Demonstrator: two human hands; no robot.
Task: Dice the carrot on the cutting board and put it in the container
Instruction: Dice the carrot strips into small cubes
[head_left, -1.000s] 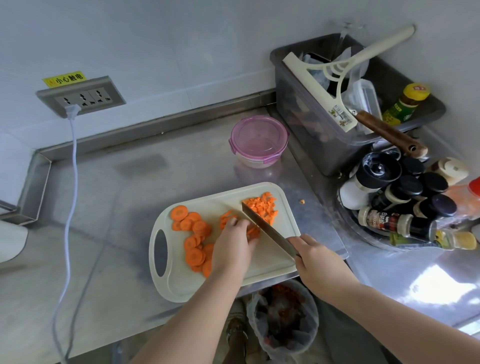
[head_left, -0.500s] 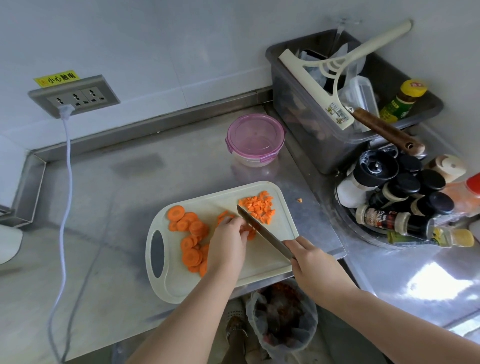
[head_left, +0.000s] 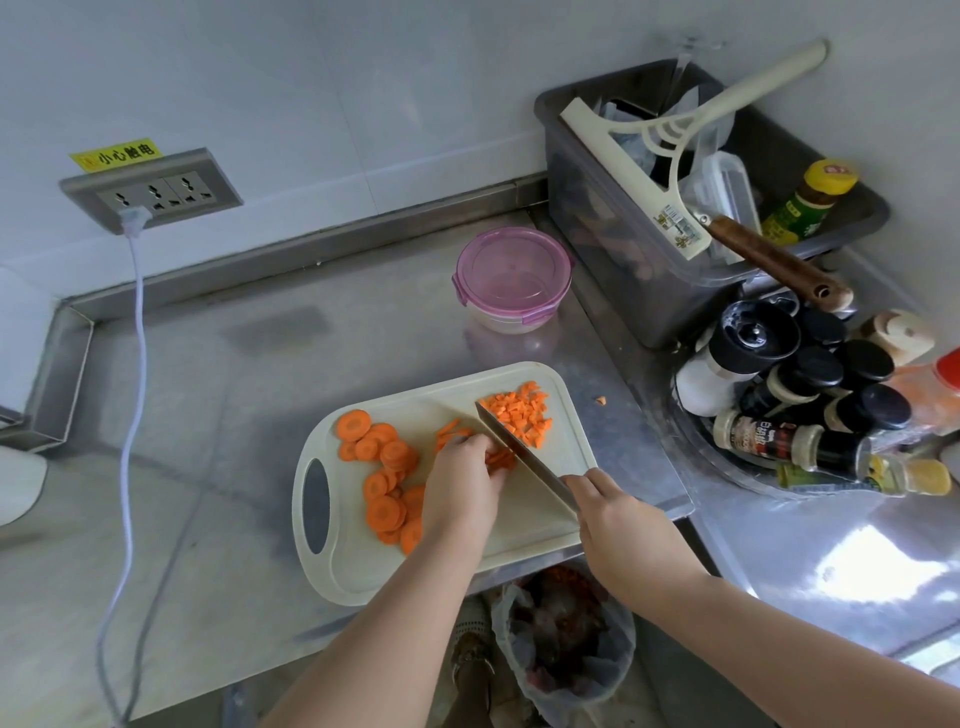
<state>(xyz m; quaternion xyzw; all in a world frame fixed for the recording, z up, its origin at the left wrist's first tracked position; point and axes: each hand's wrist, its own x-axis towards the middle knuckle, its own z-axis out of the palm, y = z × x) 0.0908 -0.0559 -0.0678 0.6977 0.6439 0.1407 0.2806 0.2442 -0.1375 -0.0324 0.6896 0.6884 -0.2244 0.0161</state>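
A person's right hand (head_left: 618, 525), fingers closed around the handle, sets a knife (head_left: 524, 454) against carrot strips (head_left: 498, 458) pinned under the left hand (head_left: 460, 486), whose curled fingers press down on them, on a cutting board (head_left: 530, 525) overhanging the counter's front edge. The blade could nick those fingers. Dice (head_left: 519, 413) near the board's far right corner could scatter; one piece (head_left: 601, 400) already lies on the counter. The container (head_left: 511, 278), toward the counter's back edge, is lidded.

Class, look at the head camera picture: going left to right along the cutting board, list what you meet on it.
Board handle hole → round carrot slices → left hand → knife → diced carrot pile → stray carrot bit, just off the board.
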